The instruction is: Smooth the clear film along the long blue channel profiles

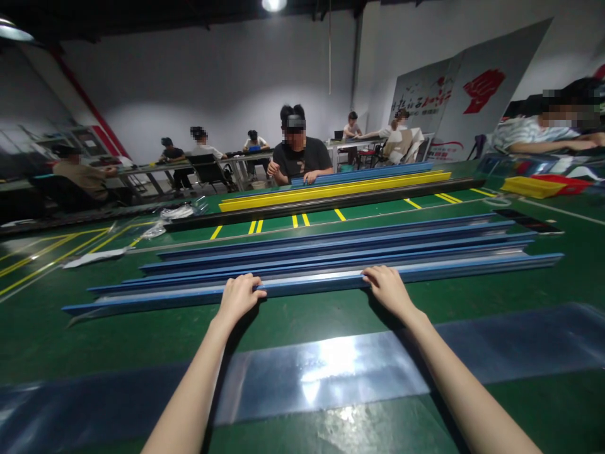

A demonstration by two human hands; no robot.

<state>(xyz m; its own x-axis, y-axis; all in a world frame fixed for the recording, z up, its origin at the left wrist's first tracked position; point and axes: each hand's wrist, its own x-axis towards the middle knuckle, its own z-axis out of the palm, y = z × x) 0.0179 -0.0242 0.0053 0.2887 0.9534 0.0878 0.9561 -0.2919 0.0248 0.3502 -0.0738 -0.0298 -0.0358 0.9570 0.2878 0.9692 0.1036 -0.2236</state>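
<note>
Both hands grip the near edge of the closest long blue channel strip (312,285), which lies lengthwise across the green table. My left hand (240,296) has its fingers curled over the rim left of the middle. Farther right, my right hand (385,287) is bent over the same rim, its thumb toward the near side. Just behind lie several more blue channel strips (331,243), side by side and nearly parallel. Beneath my forearms a long, shiny, see-through plastic sheet (269,378) is spread flat.
Across the green table (543,284) lie a yellow strip (340,190) and a dark strip (283,209). A person (302,154) sits facing me. A dark phone-like slab (529,222) and a yellow tray (532,185) are at right. Crumpled clear plastic (177,213) lies at left.
</note>
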